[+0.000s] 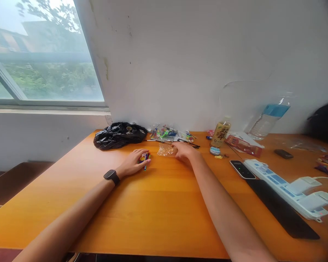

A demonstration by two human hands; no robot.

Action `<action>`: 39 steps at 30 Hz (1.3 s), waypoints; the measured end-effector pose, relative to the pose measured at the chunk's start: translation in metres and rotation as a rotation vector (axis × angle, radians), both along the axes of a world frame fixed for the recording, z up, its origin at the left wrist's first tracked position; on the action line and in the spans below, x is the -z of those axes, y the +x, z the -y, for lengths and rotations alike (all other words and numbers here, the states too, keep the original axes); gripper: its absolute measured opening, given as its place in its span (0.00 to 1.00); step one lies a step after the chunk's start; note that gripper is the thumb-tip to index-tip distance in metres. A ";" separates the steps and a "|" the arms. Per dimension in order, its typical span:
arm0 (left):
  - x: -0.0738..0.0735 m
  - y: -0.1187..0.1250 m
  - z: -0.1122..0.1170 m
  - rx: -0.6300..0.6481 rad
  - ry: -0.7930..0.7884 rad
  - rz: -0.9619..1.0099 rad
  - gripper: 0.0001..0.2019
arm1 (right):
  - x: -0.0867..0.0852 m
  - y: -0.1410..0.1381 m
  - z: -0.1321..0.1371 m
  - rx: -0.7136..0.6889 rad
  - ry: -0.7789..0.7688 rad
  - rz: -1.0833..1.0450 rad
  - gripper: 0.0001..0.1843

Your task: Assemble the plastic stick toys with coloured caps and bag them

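My left hand [131, 163], with a black watch on its wrist, rests on the wooden table, its thumb and fingers curled around a small bundle of colourful pieces [145, 160] in blue, red, yellow and green. Their exact kind is too small to make out. Farther right, my right hand [184, 151] grips the right end of a clear, crinkled plastic bag [166, 149] lying on the table; its fingertips are partly hidden. Just behind that bag lies a heap of small packets [165, 133] with bright green and blue contents, along with thin dark sticks [191, 144].
A black plastic bag [120, 135] lies back left by the wall. To the right stand a tea bottle [221, 134], a small round tin [214, 150] and a large water bottle [269, 120]. A white power strip [278, 183] with plugs and a black device [242, 169] lie nearer.
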State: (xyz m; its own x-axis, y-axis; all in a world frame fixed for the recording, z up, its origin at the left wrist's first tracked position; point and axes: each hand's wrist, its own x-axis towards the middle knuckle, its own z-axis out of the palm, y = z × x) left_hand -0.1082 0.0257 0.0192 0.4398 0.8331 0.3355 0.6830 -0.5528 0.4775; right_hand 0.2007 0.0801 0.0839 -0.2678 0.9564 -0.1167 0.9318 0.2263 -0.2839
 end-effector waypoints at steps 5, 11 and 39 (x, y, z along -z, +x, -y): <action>0.004 -0.005 -0.002 -0.097 -0.130 0.136 0.32 | 0.002 0.010 -0.010 0.003 0.014 -0.037 0.21; 0.007 -0.003 0.002 -0.025 -0.050 -0.069 0.38 | 0.016 0.007 -0.017 0.008 -0.013 -0.099 0.27; 0.017 -0.004 -0.005 -0.190 -0.086 0.202 0.33 | 0.012 -0.101 -0.063 0.167 0.079 -0.669 0.26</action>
